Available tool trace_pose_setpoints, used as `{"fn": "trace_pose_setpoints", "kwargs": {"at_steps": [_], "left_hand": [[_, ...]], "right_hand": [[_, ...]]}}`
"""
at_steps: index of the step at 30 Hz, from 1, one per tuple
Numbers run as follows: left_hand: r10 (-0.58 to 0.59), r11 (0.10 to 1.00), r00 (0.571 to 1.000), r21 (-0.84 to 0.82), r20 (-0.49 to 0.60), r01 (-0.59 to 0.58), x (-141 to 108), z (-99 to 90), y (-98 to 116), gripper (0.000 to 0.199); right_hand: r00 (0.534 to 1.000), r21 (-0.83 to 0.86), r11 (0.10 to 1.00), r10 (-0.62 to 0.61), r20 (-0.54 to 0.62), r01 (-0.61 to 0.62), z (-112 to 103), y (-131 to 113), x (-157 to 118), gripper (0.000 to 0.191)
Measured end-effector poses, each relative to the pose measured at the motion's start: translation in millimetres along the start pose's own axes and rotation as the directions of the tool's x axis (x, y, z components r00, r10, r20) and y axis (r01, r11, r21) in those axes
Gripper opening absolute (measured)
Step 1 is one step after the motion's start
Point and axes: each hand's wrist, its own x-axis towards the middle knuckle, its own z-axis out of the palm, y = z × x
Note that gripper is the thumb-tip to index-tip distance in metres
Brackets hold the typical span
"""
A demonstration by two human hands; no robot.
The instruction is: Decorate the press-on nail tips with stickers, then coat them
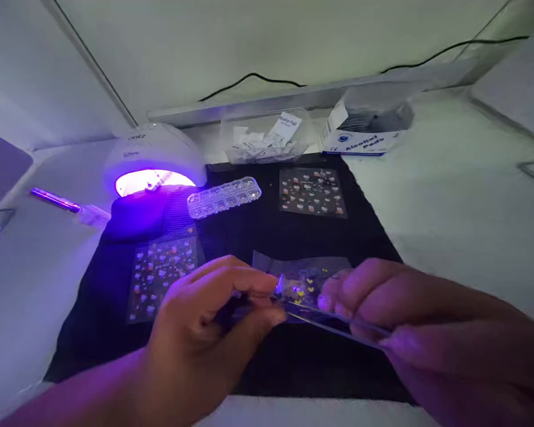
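Observation:
A clear plastic packet [309, 289] with small yellow shapes is stretched between my two hands, low over the black cloth [267, 237]. My left hand [213, 320] pinches its left end between thumb and fingers; what else may be in that pinch is too small to make out. My right hand [409, 320] grips the right side, its thumb near the packet's lower edge. That edge runs as a thin bright line toward the right thumb. The fingers hide parts of both ends.
A glowing lamp [155, 154] stands at the back left, near a brush [66, 204]. Beyond my hands lie a clear compartment case [225, 197] and sticker sheets [312, 192] [160, 273]. Behind are a clear bin [267, 145] and an alcohol pads box [365, 133].

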Motion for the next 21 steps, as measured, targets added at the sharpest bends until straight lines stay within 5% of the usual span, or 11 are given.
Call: {"fn": "trace_pose_setpoints", "kwargs": {"at_steps": [6,21], "left_hand": [[0.033,0.998,0.999,0.05,0.042,-0.035,0,-3.2,2,0.017],[-0.001,0.999,0.997,-0.051,0.083,0.005,0,-4.0,4,0.018]], "right_hand": [[0.998,-0.053,0.999,0.008,-0.057,-0.012,4,-6,11,0.031],[0.995,0.103,0.991,0.092,-0.025,-0.088,4,-6,-1,0.028]]}}
